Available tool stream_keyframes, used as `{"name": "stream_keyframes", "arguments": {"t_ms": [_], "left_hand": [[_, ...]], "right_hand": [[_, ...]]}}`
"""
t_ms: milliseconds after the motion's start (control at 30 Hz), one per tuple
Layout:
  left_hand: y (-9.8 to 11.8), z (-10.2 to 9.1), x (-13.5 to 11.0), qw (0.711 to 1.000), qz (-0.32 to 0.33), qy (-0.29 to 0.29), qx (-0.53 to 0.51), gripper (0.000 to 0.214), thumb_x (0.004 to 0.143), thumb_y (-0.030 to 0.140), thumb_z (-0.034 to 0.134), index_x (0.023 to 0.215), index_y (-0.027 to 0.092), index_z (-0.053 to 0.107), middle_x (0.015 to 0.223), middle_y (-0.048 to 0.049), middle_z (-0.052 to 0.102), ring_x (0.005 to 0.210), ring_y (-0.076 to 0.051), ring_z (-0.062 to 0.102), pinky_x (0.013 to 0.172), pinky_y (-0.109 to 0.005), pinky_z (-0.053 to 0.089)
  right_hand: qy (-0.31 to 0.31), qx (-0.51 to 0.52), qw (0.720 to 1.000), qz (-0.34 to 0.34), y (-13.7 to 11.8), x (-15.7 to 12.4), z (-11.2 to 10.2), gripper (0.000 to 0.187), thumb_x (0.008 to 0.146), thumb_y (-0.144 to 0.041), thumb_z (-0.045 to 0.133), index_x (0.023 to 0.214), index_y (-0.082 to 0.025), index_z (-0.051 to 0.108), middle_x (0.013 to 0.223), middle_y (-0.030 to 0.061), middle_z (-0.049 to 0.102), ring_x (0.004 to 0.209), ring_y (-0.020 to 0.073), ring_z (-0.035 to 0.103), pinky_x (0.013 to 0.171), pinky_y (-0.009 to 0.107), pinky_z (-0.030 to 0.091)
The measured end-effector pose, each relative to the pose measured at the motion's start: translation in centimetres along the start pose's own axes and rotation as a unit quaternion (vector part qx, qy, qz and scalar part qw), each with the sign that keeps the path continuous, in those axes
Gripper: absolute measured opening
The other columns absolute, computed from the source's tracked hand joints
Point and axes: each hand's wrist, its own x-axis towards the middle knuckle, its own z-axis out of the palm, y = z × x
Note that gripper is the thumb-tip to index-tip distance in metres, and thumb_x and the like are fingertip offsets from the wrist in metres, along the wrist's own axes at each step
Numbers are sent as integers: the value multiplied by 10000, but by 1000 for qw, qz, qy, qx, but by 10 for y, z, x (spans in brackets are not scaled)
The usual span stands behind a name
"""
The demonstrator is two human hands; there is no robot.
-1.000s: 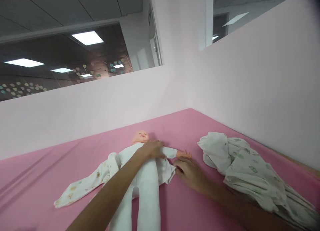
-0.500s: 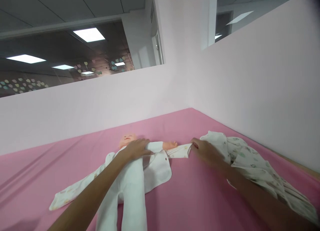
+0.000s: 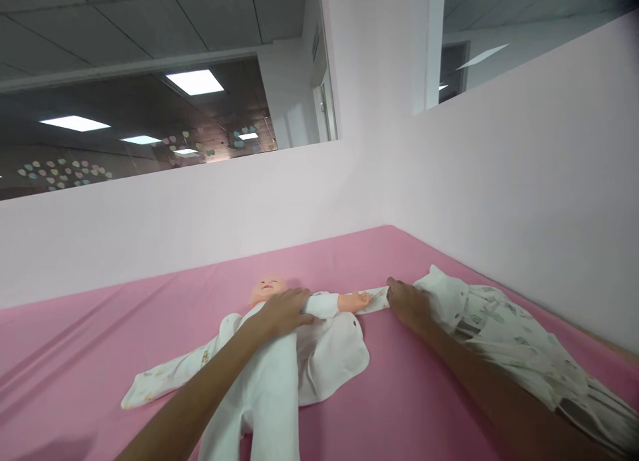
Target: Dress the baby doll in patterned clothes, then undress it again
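Note:
A baby doll [image 3: 273,374] in a white footed suit lies face up on an opened white baby shirt with a small print. My left hand [image 3: 287,311] rests on its chest and shoulder, thumb and fingers on either side of the upper arm. The doll's bare hand [image 3: 354,301] points right, over the shirt's sleeve [image 3: 378,300]. At that sleeve's end, my right hand [image 3: 409,303] pinches the cuff and holds the sleeve out straight. The shirt's front flap [image 3: 337,361] lies spread below the arm. Its other sleeve [image 3: 170,376] stretches to the left.
A crumpled white garment with a green leafy print [image 3: 519,334] lies at the right, partly under my right forearm. The pink sheet [image 3: 140,314] meets low white walls [image 3: 210,215] at the back and right, with windows above.
The held sleeve now lies more in line behind the doll's arm instead of below it. The shirt flap has shifted and creased. My view has tilted slightly, and both hands keep their hold.

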Motion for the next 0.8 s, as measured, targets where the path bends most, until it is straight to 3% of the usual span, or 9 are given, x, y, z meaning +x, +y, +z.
{"name": "stream_keyframes", "arguments": {"t_ms": [100, 200, 333, 467, 567, 667, 800], "left_hand": [[1, 1, 0, 1000, -6, 1, 3, 307, 824, 509, 487, 905, 215, 516, 982, -29, 601, 862, -214, 556, 649, -301, 346], [3, 0, 0, 1000, -20, -4, -7, 317, 822, 508, 489, 917, 207, 525, 985, -39, 609, 853, -221, 563, 646, -306, 356], [10, -1, 3, 998, -3, -16, -64, 389, 780, 434, 564, 1119, 248, 528, 1061, -24, 621, 908, -222, 575, 665, -290, 384], [23, 0, 13, 993, 21, -19, -115, 403, 770, 441, 578, 1114, 233, 554, 1094, -39, 619, 944, -229, 578, 702, -290, 416], [35, 1, 20, 989, 51, 11, -140, 430, 787, 479, 566, 1147, 246, 546, 1167, -32, 602, 1028, -235, 561, 763, -295, 428], [44, 1, 25, 986, 73, 41, -143, 454, 801, 468, 559, 1203, 264, 513, 1219, -16, 590, 1075, -228, 545, 808, -297, 425], [42, 6, 29, 986, 79, 64, -130, 351, 872, 501, 444, 1073, 235, 551, 1049, -15, 640, 911, -199, 578, 735, -291, 419]], "right_hand": [[7, 9, 999, -33, -10, -4, 1, 237, 917, -186, 376, 1018, -164, 589, 944, 133, 637, 922, 281, 589, 771, 375, 348], [15, 41, 996, -74, -30, -14, 0, 275, 926, -211, 366, 1111, -175, 567, 1001, 125, 618, 959, 252, 563, 803, 350, 353], [-1, 94, 982, -161, -79, -37, 1, 240, 861, -407, 517, 985, -234, 629, 943, 60, 630, 894, 228, 556, 788, 316, 375], [56, 160, 965, -200, -123, -58, 10, 429, 731, -571, 614, 980, -223, 640, 964, 81, 627, 1019, 333, 504, 959, 495, 309], [73, 211, 959, -174, -141, -59, 20, 488, 720, -484, 651, 1113, -198, 611, 1124, 129, 608, 1178, 394, 422, 1063, 590, 150], [34, 239, 957, -162, -148, -52, 28, 311, 816, -301, 553, 1101, -203, 626, 1138, 132, 626, 1191, 335, 460, 1043, 474, 284], [-18, 260, 957, -126, -141, -36, 31, 233, 829, -260, 521, 991, -183, 670, 969, 120, 687, 981, 287, 598, 793, 355, 438]]}}
